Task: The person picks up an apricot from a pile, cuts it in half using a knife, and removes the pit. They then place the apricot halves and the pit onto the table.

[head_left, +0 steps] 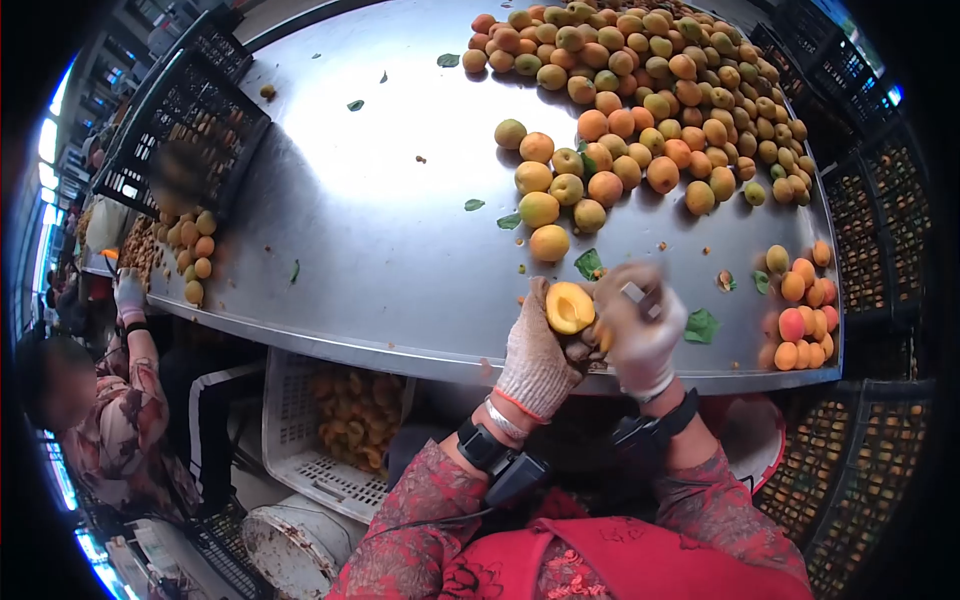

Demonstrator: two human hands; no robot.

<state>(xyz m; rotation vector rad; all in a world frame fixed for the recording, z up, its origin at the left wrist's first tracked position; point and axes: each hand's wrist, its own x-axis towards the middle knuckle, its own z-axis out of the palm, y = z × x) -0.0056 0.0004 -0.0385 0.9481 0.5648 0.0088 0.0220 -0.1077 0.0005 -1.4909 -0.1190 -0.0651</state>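
Note:
My left hand [535, 350], in a work glove, is closed around a cut apricot half [570, 307]. Its yellow flesh faces up, with a hollow in the middle. Close on its right is my right hand [642, 335], also gloved and blurred by motion. Its fingers are curled round a small tool with a grey metal end [634, 293]; the rest of the tool is hidden. Something orange shows between the two hands, too blurred to name. Beyond them, a large pile of whole apricots [640, 100] covers the far right of the metal table [400, 230].
Redder apricots [803, 325] sit at the table's right corner. Green leaves [701, 326] lie scattered. A black crate [180, 125] stands at left, near a co-worker [110, 420]. Below the edge are a white crate [290, 420] of apricot pieces and a white bucket [290, 545].

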